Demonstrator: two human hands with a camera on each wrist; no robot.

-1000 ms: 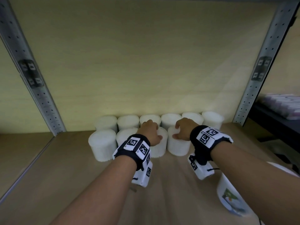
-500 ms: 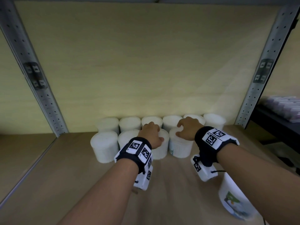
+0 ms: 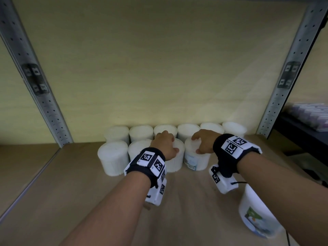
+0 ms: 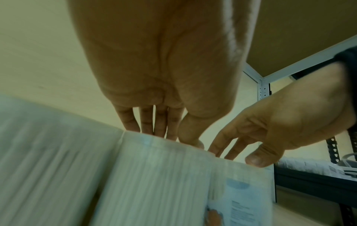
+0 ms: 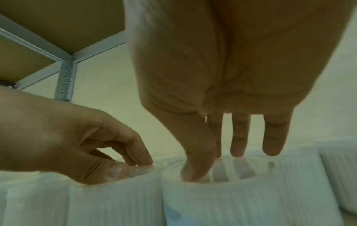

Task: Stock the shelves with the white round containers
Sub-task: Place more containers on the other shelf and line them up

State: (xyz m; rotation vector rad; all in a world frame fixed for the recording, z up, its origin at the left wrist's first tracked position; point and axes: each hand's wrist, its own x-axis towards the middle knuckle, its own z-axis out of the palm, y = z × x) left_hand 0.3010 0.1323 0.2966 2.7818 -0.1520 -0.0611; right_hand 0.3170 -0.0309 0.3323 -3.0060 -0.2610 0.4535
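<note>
Two rows of white round containers stand at the back of the wooden shelf [image 3: 74, 201]; the back row [image 3: 141, 133] holds several. My left hand [image 3: 165, 145] comes down on the third front container [image 3: 174, 162], fingers over its far rim and thumb on the lid [image 4: 173, 175]. My right hand [image 3: 204, 143] claws the top of the neighbouring container [image 3: 197, 160], which shows a blue label [image 4: 241, 191]. In the right wrist view my right hand [image 5: 216, 160] has its thumb pressed into that lid [image 5: 241, 198]. The left hand [image 5: 123, 163] pinches the lid beside it.
A larger white tub with a picture label [image 3: 255, 215] stands near the front right, under my right forearm. Perforated metal uprights [image 3: 44, 103] [image 3: 284, 86] frame the bay. A dark neighbouring shelf with boxes [image 3: 310, 114] lies to the right. Bare board lies front left.
The container under my right hand has turned, so its blue label now faces front. Both hands stay on the same two lids, barely shifted.
</note>
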